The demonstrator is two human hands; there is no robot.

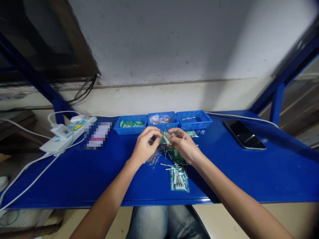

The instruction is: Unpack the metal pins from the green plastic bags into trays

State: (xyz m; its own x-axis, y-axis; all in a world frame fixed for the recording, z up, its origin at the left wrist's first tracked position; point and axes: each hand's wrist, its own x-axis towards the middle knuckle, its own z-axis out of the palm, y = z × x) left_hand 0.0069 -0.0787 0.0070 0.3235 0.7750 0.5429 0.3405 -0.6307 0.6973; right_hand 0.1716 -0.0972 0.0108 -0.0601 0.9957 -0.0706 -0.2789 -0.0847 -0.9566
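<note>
Between my two hands is a small green-and-clear plastic packet [164, 137], held up over the blue table. My left hand [147, 143] pinches its left edge with thumb and forefinger. On the other side, the fingers of my right hand [184, 143] close on the packet and partly cover it. Below lie loose thin metal rods [166, 153], dark green packets [176, 156] and a crumpled clear bag [153, 159]. Closer to the table's front edge lies a filled packet [179, 179] with several white-and-metal pieces inside.
Three blue bins stand in a row: one with green packets [132, 124], one with clear bags [161, 119], one with a few metal rods [189, 119]. A phone [244, 134] lies right; a power strip [68, 132] with white cables lies left, beside a blurred-out item [98, 136].
</note>
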